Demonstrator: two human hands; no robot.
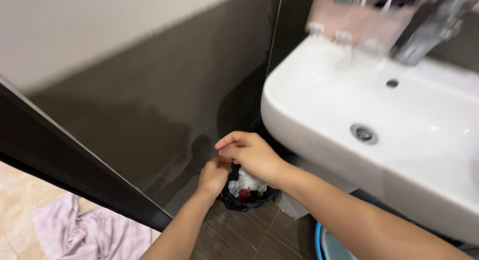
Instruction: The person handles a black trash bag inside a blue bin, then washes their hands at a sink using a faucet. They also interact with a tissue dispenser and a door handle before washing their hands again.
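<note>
A small bin lined with a black bag [245, 200] stands on the floor under the white sink [319, 90], by the dark wall. White crumpled paper and something red lie inside it. My left hand [214, 175] grips the bag's rim on the left side. Above the bin's opening, my right hand [252, 153] pinches the upper edge of the bag with curled fingers. Both forearms reach in from the lower right.
A chrome tap [429, 33] and a pink holder [349, 15] sit at the sink's back. A dark door frame [75, 165] slants across the left. A pale purple cloth [85, 230] lies on the beige floor. A blue-rimmed basin [324, 242] is at the bottom.
</note>
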